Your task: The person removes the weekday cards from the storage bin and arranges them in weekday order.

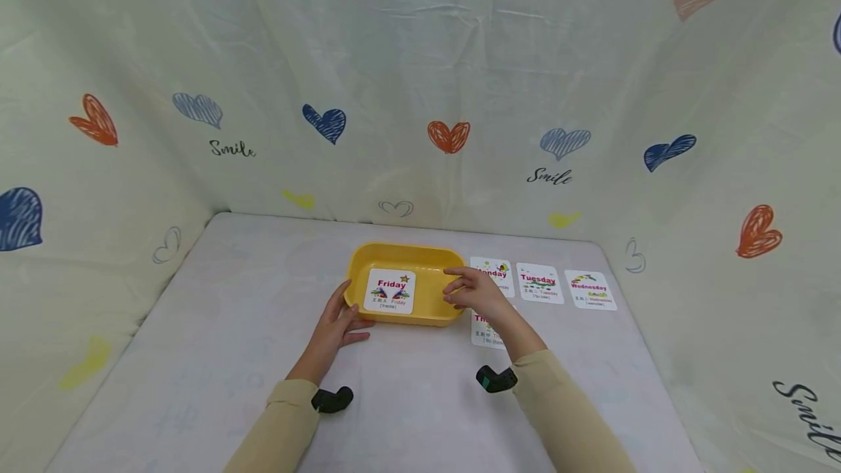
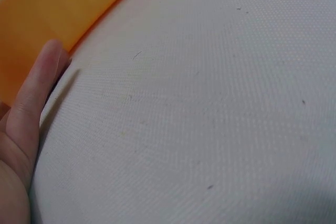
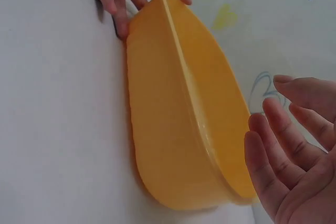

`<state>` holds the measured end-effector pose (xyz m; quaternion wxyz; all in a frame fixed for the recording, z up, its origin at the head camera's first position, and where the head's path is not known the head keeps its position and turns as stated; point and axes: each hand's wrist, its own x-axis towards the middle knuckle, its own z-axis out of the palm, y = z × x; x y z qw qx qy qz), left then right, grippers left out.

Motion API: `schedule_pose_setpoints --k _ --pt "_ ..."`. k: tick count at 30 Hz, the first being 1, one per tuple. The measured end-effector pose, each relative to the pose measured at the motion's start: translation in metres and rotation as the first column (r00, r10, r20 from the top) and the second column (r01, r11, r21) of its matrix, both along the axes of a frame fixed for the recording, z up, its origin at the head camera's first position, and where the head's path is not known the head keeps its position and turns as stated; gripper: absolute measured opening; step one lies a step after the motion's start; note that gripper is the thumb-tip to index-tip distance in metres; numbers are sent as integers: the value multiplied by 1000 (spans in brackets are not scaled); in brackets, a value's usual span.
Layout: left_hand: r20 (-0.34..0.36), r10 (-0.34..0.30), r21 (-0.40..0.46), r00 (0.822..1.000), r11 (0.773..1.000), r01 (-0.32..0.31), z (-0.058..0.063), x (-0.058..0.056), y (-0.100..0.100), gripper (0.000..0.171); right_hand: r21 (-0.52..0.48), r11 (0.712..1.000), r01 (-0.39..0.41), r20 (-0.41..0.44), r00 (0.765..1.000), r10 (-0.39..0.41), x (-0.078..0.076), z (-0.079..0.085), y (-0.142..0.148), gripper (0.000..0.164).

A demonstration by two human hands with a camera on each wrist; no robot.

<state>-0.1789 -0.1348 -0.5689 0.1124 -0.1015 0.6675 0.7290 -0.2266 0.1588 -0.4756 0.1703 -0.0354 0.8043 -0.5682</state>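
A yellow plastic tray (image 1: pixel 430 296) lies on the table, with a white "Friday" card (image 1: pixel 390 303) inside on its left half. At the tray's left end my left hand (image 1: pixel 328 334) holds the rim and side wall, which also shows at the top of the right wrist view. The left wrist view catches only part of that hand (image 2: pixel 23 114) against the outer wall. Over the tray's right end hovers my right hand (image 1: pixel 485 299), its fingers loosely bent and apart with nothing between them. In the right wrist view the same hand (image 3: pixel 294 156) appears beside the tray's wall.
Right of the tray lie "Monday" (image 1: pixel 501 282), "Tuesday" (image 1: pixel 540 290) and "Wednesday" (image 1: pixel 591 298) cards in a row. A partly hidden card starting with "Th" (image 1: pixel 485 338) sits below Monday, behind my right forearm. A heart-printed curtain (image 1: pixel 394 57) borders the white table (image 1: pixel 230 334).
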Motion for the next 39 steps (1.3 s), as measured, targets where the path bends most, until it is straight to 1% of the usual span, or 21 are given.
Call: schedule_pose_setpoints --k 9,12,16,17,19,23,24,28,33,39 --pt "9 10 31 1000 999 -10 0 0 0 58 -45 998 -31 50 998 33 -7 -7 -27 52" --pt "4 8 29 1000 1000 -8 0 0 -1 58 -68 997 -35 77 996 40 -11 -12 -34 53" --pt "-2 -1 16 1000 1000 1 -1 0 -2 58 -96 995 -37 92 995 46 -13 -18 -43 51" --pt "2 -1 15 1000 1000 1 0 1 -2 58 -98 994 -40 95 994 50 -12 -15 -46 51" --pt "0 -3 16 1000 1000 3 1 1 -2 58 -97 995 -38 98 994 48 -13 -18 -50 50" --pt "-1 -3 23 1000 1000 3 1 1 -2 58 -71 997 -28 100 994 35 -17 -24 -56 48" --pt "1 -1 28 1000 1000 1 1 1 -2 57 -59 998 -23 96 995 28 -20 -30 -57 48" --pt "-5 0 30 1000 1000 1 -1 0 -2 58 -16 1000 -12 81 997 13 -24 -35 -62 48" --pt "-12 2 32 1000 999 -1 -1 -1 -2 57 57 998 20 92 995 -25 -28 -39 -66 48" --pt "2 7 29 1000 1000 -8 -1 -1 -1 57 130 991 42 106 993 -56 -35 -44 -69 56"
